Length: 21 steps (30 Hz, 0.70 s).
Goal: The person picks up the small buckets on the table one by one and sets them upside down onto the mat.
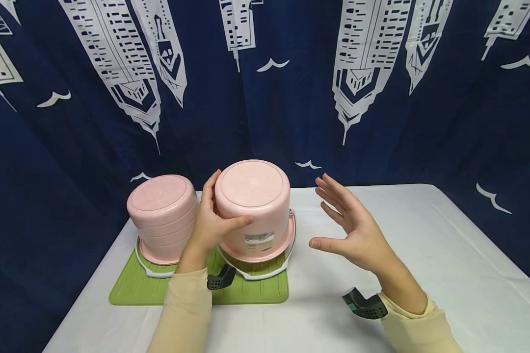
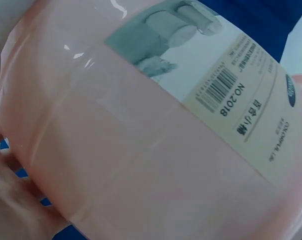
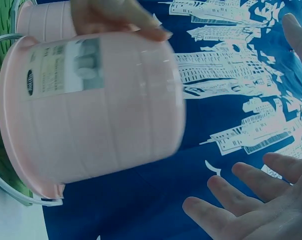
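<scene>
My left hand grips a pink plastic bucket by its left side, thumb across the front and fingers round the far side. The bucket is upside down, base up, its rim low over the green mat. A paper label with a barcode shows on its wall in the left wrist view. Its handle hangs down in front of the rim. To the right of the bucket, my right hand is apart from it with fingers spread and nothing in it.
A second pink bucket, also upside down, stands on the left of the mat, its handle at the front. White cloth covers the table. Behind hangs a dark blue curtain with white building prints.
</scene>
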Motion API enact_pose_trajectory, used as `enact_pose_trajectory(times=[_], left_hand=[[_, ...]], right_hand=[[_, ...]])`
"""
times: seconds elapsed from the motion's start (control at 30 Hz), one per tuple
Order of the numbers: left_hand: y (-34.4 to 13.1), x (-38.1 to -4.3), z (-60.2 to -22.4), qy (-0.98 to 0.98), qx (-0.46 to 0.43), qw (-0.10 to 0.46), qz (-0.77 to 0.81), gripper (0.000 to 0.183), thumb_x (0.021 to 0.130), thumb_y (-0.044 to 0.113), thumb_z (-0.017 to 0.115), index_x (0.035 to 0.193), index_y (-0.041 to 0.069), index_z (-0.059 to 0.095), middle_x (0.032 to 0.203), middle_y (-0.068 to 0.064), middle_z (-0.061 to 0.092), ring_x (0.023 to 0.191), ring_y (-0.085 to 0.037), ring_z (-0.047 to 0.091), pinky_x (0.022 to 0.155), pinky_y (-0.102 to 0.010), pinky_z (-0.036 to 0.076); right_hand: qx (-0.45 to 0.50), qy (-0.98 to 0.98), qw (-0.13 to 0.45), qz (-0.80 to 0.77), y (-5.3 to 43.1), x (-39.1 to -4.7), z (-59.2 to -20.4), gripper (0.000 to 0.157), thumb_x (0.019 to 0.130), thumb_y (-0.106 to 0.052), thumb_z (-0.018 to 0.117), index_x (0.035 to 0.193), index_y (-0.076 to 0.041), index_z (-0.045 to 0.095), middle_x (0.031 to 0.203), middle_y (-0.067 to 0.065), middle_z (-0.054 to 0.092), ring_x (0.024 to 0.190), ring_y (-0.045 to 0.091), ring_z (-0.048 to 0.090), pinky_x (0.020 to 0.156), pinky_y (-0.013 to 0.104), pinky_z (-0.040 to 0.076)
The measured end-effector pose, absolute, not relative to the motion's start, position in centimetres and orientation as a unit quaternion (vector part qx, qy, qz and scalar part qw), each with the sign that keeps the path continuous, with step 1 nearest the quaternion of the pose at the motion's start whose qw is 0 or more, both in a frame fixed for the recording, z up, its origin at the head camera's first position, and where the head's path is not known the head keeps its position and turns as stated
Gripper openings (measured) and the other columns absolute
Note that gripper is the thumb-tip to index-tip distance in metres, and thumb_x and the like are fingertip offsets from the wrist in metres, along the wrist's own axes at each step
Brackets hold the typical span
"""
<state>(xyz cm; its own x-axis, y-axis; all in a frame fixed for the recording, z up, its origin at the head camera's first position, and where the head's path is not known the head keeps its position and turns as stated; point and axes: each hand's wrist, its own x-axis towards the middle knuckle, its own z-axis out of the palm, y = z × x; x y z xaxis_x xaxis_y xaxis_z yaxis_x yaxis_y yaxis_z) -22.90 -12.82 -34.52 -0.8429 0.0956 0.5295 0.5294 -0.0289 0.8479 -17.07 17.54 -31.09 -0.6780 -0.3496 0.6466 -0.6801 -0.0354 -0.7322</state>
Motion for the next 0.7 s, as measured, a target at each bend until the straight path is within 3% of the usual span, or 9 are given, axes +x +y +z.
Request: enact_pose_trajectory(times=[0.27, 0.53, 0.7], left_hand=[[-13.5, -24.4, -36.9, -0.663, -0.196, 0.135, -0.710, 0.124, 0.064, 0.026, 0.099, 0.159, 0.008, 0.022, 0.155, -0.010, 0.038, 0.134, -0.025, 0.043, 0.108, -0.029, 0.039], [-13.5, -25.1, -38.0, -0.687, -0.182, 0.104, -0.696, 0.118, 0.068, 0.015, 0.096, 0.159, 0.010, 0.022, 0.157, -0.007, 0.036, 0.137, -0.023, 0.041, 0.114, -0.040, 0.032], [-13.8, -25.2, -38.5, -0.690, -0.175, 0.096, -0.696, 0.117, 0.068, 0.012, 0.095, 0.159, 0.012, 0.022, 0.156, -0.006, 0.037, 0.136, -0.022, 0.041, 0.114, -0.040, 0.031]], right_hand=[[0.378, -0.690, 0.137, 0.602, 17.6, -17.2, -31.2, 0.110, 0.066, 0.018, 0.085, 0.158, -0.005, 0.029, 0.159, 0.016, 0.034, 0.145, 0.027, 0.035, 0.112, 0.035, 0.035], [0.373, -0.697, 0.134, 0.597, 17.7, -17.2, -31.2, 0.111, 0.067, 0.018, 0.085, 0.158, -0.009, 0.029, 0.159, 0.015, 0.034, 0.145, 0.027, 0.034, 0.111, 0.034, 0.035], [0.370, -0.704, 0.139, 0.590, 17.7, -17.2, -31.1, 0.111, 0.066, 0.017, 0.086, 0.159, -0.009, 0.029, 0.159, 0.014, 0.034, 0.145, 0.027, 0.035, 0.111, 0.035, 0.036]])
